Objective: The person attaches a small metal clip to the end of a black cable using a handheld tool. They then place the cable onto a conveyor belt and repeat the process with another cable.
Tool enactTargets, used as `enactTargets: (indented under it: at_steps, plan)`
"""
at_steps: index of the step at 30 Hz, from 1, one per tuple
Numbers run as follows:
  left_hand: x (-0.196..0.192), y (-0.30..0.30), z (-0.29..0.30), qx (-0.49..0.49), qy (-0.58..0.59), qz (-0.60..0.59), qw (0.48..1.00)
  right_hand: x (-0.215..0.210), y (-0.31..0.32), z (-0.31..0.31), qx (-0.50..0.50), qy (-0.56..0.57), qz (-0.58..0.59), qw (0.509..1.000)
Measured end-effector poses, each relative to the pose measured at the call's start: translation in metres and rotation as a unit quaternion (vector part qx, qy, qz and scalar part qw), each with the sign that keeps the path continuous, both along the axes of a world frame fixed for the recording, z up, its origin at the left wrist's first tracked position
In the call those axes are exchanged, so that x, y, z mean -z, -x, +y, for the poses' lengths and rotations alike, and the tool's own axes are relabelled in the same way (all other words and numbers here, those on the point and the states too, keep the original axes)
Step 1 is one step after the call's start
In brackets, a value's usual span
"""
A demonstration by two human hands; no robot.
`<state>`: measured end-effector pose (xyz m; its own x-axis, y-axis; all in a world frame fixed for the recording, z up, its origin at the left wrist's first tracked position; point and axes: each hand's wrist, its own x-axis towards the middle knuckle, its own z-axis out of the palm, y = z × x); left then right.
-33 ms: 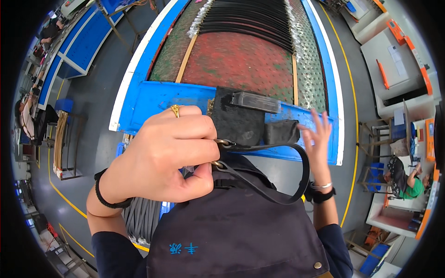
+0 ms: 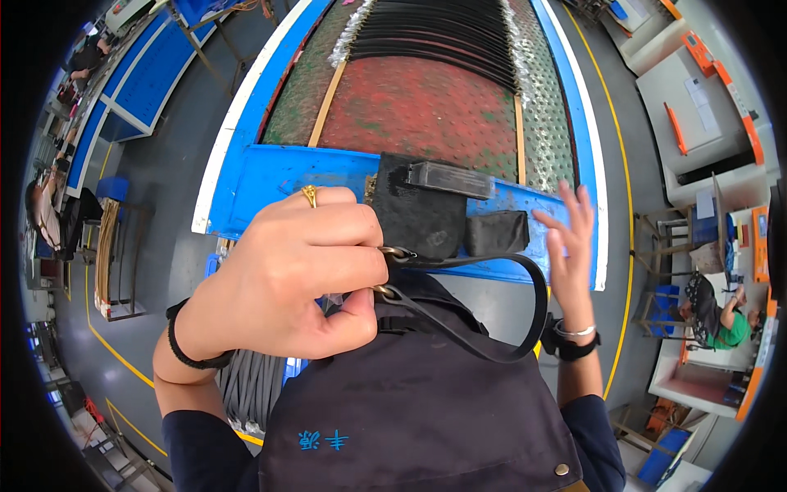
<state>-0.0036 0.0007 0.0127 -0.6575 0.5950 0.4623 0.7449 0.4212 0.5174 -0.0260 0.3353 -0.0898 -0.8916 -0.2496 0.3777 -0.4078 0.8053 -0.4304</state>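
Note:
My left hand (image 2: pixel 283 266) is closed, with a ring on one finger, around the two ends of a black strap (image 2: pixel 537 307) that have brass-coloured metal rings at them. From the hand the strap bends out to the right in a loop. A bit of clear film pokes out beneath the fingers. My right hand (image 2: pixel 571 242) is raised by the blue table's right side, fingers apart and holding nothing. Beyond my left hand lie a black pad (image 2: pixel 420 209), a clear-topped dark oblong block (image 2: pixel 452 179) and a smaller black block (image 2: pixel 498 232).
The blue ledge (image 2: pixel 283 168) of the worktable runs across in front of me. Behind it, several black straps (image 2: pixel 434 37) lie in rows over a worn red surface (image 2: pixel 418 107). More grey strips (image 2: pixel 250 389) hang below left. People sit at benches on both sides.
My right hand has shifted a little to the right, away from the strap loop and the small black block. My left hand and the strap stay as they were.

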Motion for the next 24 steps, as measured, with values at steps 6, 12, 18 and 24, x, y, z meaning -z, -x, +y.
enactTargets:
  at_steps: [6, 12, 18, 24]
  plan:
    - [-0.007, 0.006, 0.009, 0.037, 0.0, -0.026, 0.999, -0.087, -0.029, -0.054, -0.215, -0.095, 0.165, 0.958]
    - [-0.01, 0.007, 0.01, 0.05, -0.011, -0.022, 0.998, -0.086, -0.025, -0.065, -0.25, -0.156, 0.206, 0.933]
    - [-0.004, 0.006, 0.006, 0.039, -0.006, 0.01, 0.999, -0.083, -0.021, -0.043, -0.25, 0.026, 0.221, 0.942]
    - [-0.003, 0.005, 0.004, 0.031, 0.024, 0.123, 0.992, 0.016, 0.0, 0.001, 0.019, 0.185, 0.033, 0.982]
